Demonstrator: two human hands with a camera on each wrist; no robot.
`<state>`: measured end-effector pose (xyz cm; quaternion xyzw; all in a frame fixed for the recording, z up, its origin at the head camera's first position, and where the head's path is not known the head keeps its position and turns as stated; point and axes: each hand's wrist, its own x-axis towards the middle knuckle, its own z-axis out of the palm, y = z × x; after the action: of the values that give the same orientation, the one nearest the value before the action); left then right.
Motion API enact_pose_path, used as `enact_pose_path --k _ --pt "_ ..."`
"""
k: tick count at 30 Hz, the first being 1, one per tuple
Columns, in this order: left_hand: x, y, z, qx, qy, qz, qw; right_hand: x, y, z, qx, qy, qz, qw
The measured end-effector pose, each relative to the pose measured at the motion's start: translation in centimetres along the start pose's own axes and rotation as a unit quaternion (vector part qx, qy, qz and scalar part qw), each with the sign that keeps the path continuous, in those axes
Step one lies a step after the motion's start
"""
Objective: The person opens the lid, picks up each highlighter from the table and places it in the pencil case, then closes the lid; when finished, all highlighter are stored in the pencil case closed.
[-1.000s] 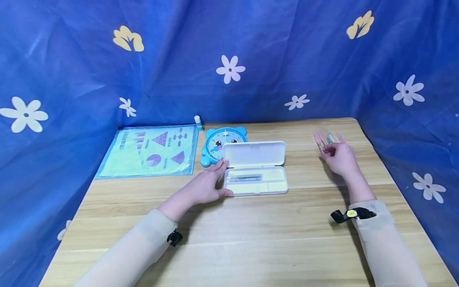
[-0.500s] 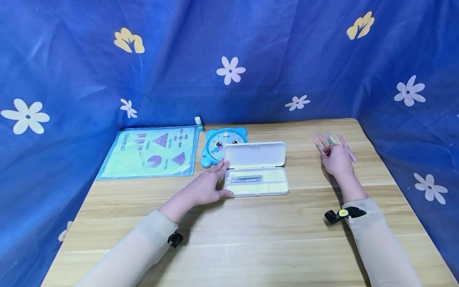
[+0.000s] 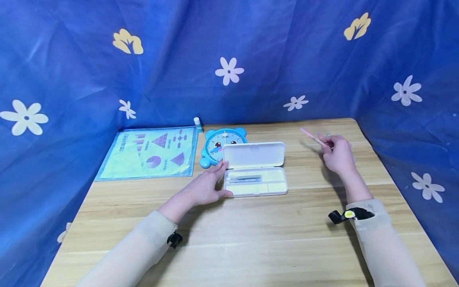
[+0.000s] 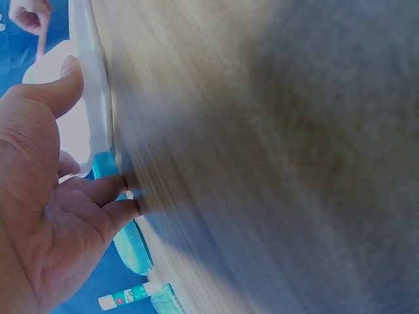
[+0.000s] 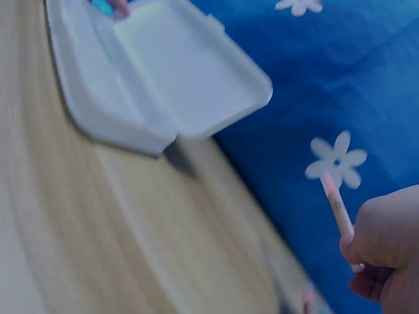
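A white pencil case (image 3: 256,191) stands with its lid (image 3: 254,155) up. A few slim pens (image 3: 245,178) lie in its back compartment. My left hand (image 3: 205,186) holds the case's left end, thumb at the front corner and fingers by the lid's edge; in the left wrist view the thumb (image 4: 65,88) bends over the case. Off to the right, my right hand (image 3: 338,156) pinches a pink pen (image 3: 311,136) near one end, its tip pointing up-left. The right wrist view shows this pen (image 5: 339,210) raised. Other pens are partly hidden behind the right hand.
Behind the case lies a blue toy clock (image 3: 225,139), partly covered by the lid. A glue stick (image 3: 198,124) stands beside a blue-edged zip folder (image 3: 147,155) at the back left. A blue flowered cloth (image 3: 172,79) hangs behind the wooden table (image 3: 251,243).
My right hand has picked up one pink pen from the loose pens and swung its tip to the left. The left hand and pencil case stay in place.
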<state>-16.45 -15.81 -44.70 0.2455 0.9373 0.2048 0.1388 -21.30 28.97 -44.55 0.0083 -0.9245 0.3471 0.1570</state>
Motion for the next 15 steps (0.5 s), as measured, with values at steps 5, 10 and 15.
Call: enact_pose_path --k 5,10,15 --pt "-0.1 0.0 0.0 -0.001 0.002 0.001 1.0 0.2 -2.0 -0.7 0.026 0.015 -0.045 0.999" --pt "0.0 0.0 0.0 0.001 0.001 0.002 1.0 0.2 -4.7 -1.4 0.043 0.001 -0.06 0.997" --pt "-0.1 0.0 0.0 0.001 0.001 0.0 1.0 0.0 -7.4 -1.7 0.061 -0.009 -0.088 0.994"
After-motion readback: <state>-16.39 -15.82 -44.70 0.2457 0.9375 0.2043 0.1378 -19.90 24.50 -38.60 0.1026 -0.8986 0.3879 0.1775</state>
